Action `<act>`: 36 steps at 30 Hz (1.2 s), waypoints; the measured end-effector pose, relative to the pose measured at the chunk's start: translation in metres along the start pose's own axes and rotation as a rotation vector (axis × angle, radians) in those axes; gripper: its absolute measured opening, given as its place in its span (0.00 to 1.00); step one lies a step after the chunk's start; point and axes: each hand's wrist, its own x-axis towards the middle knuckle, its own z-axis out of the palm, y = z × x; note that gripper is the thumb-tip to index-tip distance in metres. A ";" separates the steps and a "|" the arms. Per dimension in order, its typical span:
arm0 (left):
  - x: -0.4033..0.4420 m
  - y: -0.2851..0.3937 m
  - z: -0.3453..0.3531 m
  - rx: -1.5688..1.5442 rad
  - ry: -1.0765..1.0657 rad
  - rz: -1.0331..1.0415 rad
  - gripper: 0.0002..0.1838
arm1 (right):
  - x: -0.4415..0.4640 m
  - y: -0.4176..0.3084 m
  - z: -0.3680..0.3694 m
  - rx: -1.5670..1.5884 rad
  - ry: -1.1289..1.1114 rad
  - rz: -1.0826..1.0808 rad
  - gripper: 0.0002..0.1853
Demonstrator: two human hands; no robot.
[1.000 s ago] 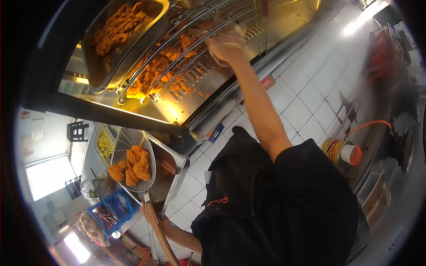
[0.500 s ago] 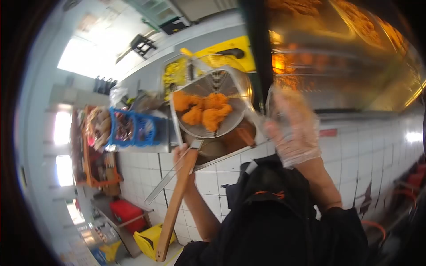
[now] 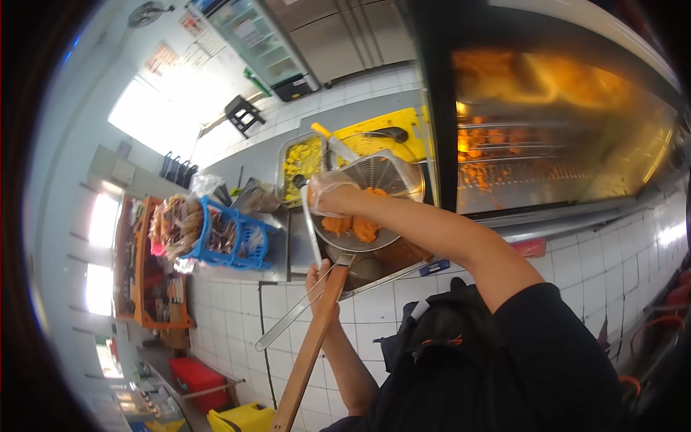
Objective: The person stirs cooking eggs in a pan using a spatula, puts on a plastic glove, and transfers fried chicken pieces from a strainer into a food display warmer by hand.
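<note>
My left hand (image 3: 318,282) is closed at the near edge of the metal tray (image 3: 389,279), beside the wooden handle (image 3: 314,345) of a round wire strainer (image 3: 389,181). Several pieces of orange fried chicken (image 3: 366,229) lie in the strainer. My right hand (image 3: 331,193), in a clear plastic glove, reaches across the strainer to its left side, at the chicken. Its fingers are mostly hidden by the glove and wrist. A thin metal tool (image 3: 286,325) with a looped end crosses behind the wooden handle.
A tray of yellow pieces (image 3: 302,162) and a yellow board (image 3: 403,129) lie beyond the strainer. Blue baskets (image 3: 219,234) stand to the left. A lit glass display case (image 3: 547,137) with fried food fills the right. A black stool (image 3: 243,114) stands farther back.
The view has turned from the display case to the strainer. My right hand has moved out of the case and over to the chicken. My left hand has stayed by the strainer's handle.
</note>
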 end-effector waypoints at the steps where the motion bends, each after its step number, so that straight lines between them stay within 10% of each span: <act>1: -0.006 0.002 0.006 0.002 0.057 0.035 0.08 | 0.006 0.009 0.009 -0.062 0.028 -0.090 0.13; 4: 0.001 -0.011 -0.006 -0.001 -0.013 0.080 0.08 | -0.021 0.018 -0.038 -0.364 0.195 -0.391 0.11; 6: 0.008 -0.024 -0.026 0.634 -0.082 0.692 0.08 | -0.065 0.010 -0.075 0.125 0.292 -0.137 0.10; 8: 0.007 -0.022 -0.022 0.638 -0.078 0.721 0.08 | -0.115 0.007 -0.103 0.427 0.399 -0.003 0.13; 11: -0.005 -0.010 -0.009 0.121 0.001 0.101 0.09 | -0.215 0.022 -0.119 0.745 0.517 0.154 0.20; 16: -0.004 -0.008 -0.003 0.129 0.063 0.030 0.09 | -0.323 0.128 -0.054 1.099 1.034 0.772 0.31; 19: -0.002 -0.006 -0.001 0.056 0.081 -0.001 0.09 | -0.338 0.174 -0.102 0.354 0.929 1.278 0.31; 25: 0.003 -0.013 -0.016 0.067 -0.023 0.037 0.07 | -0.323 0.320 -0.078 -0.795 1.355 1.249 0.27; 28: 0.009 -0.021 -0.029 0.137 -0.022 0.067 0.06 | -0.329 0.367 -0.082 -0.810 0.963 1.426 0.24; 29: 0.008 -0.021 -0.027 0.155 -0.018 0.070 0.06 | -0.330 0.373 -0.104 -0.392 0.955 1.332 0.21; 36: 0.015 -0.028 -0.056 0.597 -0.300 0.463 0.15 | -0.344 0.377 -0.099 -0.767 0.920 0.785 0.16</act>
